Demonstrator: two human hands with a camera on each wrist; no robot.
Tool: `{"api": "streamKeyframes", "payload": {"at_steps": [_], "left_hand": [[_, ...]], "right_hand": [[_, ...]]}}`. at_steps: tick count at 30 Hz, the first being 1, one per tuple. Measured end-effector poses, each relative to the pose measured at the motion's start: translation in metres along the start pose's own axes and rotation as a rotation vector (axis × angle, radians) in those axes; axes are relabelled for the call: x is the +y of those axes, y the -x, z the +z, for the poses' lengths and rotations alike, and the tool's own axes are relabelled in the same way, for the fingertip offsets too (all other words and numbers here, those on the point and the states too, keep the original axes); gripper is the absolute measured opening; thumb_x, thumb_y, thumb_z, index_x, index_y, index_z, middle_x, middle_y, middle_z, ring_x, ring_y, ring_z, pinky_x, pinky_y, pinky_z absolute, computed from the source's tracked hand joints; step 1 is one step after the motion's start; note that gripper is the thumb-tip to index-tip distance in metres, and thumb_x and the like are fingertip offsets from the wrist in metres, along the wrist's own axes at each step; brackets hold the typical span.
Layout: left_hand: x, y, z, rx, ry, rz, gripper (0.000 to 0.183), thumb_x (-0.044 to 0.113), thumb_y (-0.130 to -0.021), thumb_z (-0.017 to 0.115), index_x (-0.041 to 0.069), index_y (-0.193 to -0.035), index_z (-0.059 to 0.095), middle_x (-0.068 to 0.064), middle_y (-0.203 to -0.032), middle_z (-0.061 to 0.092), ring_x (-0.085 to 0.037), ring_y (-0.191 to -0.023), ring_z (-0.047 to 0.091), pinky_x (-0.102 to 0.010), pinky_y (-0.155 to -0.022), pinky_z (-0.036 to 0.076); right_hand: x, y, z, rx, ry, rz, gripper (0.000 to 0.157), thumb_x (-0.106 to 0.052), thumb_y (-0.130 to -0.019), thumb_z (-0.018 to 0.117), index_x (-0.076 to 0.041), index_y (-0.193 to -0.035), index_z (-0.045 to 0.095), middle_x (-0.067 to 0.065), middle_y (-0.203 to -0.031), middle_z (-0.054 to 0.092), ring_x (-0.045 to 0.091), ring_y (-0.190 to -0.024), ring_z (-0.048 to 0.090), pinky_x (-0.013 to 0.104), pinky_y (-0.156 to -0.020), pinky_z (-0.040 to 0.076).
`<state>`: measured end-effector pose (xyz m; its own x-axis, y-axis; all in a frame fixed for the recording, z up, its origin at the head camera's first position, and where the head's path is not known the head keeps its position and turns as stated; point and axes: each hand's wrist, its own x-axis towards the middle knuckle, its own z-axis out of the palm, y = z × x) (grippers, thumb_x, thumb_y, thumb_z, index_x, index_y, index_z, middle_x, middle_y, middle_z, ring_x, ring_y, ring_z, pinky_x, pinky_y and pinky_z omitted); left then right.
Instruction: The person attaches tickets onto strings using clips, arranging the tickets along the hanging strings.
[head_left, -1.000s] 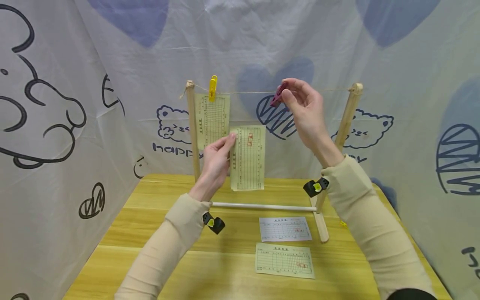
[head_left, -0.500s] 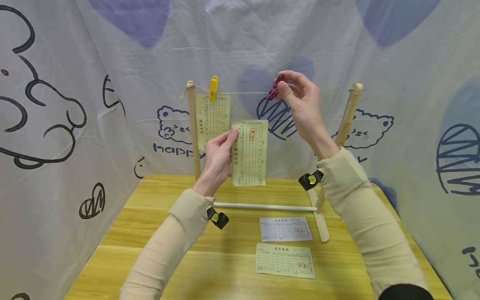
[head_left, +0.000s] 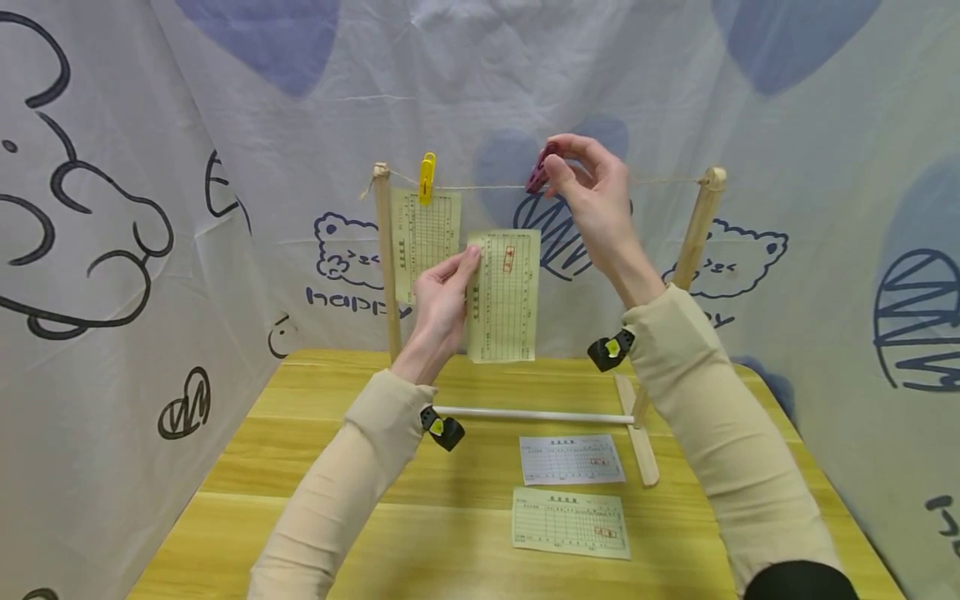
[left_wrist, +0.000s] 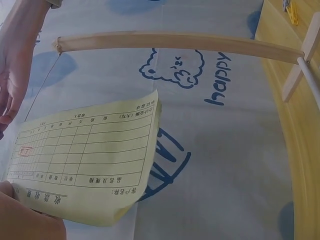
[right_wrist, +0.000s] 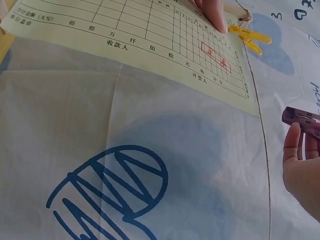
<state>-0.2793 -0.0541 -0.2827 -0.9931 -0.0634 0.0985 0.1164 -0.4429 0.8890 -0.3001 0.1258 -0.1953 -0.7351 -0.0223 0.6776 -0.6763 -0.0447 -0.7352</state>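
Observation:
My left hand pinches a yellow-green receipt slip by its left edge, near the top, and the slip hangs upright below the string. In the right wrist view the slip shows a red stamp and printed lines. My right hand pinches a purple clothespin beside the string, above and to the right of the slip. Whether the pin touches the string cannot be told. On the string's left part a yellow clothespin holds another yellow-green slip.
The string runs between two wooden posts, joined low down by a white rod. On the wooden table lie a white slip and a yellow-green slip. More clothespins lie beyond the right post.
My left hand has raised the receipt slip toward the string and slightly right. My right hand has moved left and up with the purple clothespin.

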Motion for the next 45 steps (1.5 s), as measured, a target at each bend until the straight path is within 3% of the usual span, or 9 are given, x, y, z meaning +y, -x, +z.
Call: {"api": "streamKeyframes", "payload": {"at_steps": [7,16,27,34,41,45], "left_hand": [[0.003,-0.002,0.003,0.001,0.002,0.014,0.027,0.02,-0.097,0.067,0.003,-0.118,0.069,0.003,-0.094,0.074,-0.007,-0.081,0.069,-0.019,-0.079,0.06],[0.008,-0.005,0.005,0.006,-0.003,0.029,0.027,0.021,-0.098,0.067,0.003,-0.118,0.07,0.003,-0.094,0.074,-0.006,-0.08,0.069,-0.019,-0.077,0.059],[0.009,-0.011,0.006,0.008,-0.006,0.068,0.029,0.018,-0.098,0.066,0.0,-0.12,0.068,0.004,-0.095,0.074,-0.005,-0.084,0.07,-0.018,-0.081,0.059],[0.012,-0.012,0.007,0.013,-0.002,0.065,0.026,0.019,-0.097,0.067,0.002,-0.118,0.07,0.004,-0.096,0.074,-0.006,-0.082,0.069,-0.018,-0.08,0.06],[0.013,-0.014,0.008,0.02,-0.003,0.056,0.028,0.018,-0.097,0.068,0.002,-0.12,0.069,0.003,-0.099,0.074,-0.006,-0.085,0.069,-0.019,-0.084,0.059],[0.013,-0.014,0.008,0.021,-0.01,0.057,0.027,0.019,-0.097,0.068,0.003,-0.119,0.07,0.003,-0.099,0.075,-0.005,-0.084,0.069,-0.019,-0.083,0.059]], "right_hand": [[-0.002,-0.005,0.003,0.016,-0.044,0.037,0.018,-0.006,-0.098,0.062,-0.003,-0.115,0.065,0.002,-0.1,0.067,0.013,-0.085,0.064,0.024,-0.075,0.055],[-0.002,-0.01,0.007,0.02,-0.025,0.035,0.016,-0.007,-0.098,0.063,-0.005,-0.113,0.066,-0.002,-0.101,0.067,0.012,-0.085,0.064,0.023,-0.073,0.055],[0.0,-0.015,0.013,0.031,-0.033,0.074,0.016,-0.011,-0.099,0.062,-0.003,-0.113,0.065,-0.005,-0.097,0.068,0.011,-0.084,0.066,0.022,-0.044,0.047],[0.001,-0.017,0.015,0.049,0.004,0.08,0.014,-0.014,-0.099,0.062,-0.007,-0.11,0.067,-0.005,-0.094,0.069,0.012,-0.081,0.066,0.022,-0.042,0.044],[0.0,-0.019,0.017,0.064,-0.016,0.085,0.017,-0.013,-0.098,0.064,-0.002,-0.11,0.067,0.001,-0.093,0.07,0.012,-0.078,0.066,0.021,-0.04,0.041],[0.0,-0.021,0.02,0.069,0.001,0.077,0.011,-0.014,-0.097,0.065,-0.007,-0.106,0.069,-0.002,-0.09,0.07,0.01,-0.077,0.066,0.021,-0.039,0.04]]}}
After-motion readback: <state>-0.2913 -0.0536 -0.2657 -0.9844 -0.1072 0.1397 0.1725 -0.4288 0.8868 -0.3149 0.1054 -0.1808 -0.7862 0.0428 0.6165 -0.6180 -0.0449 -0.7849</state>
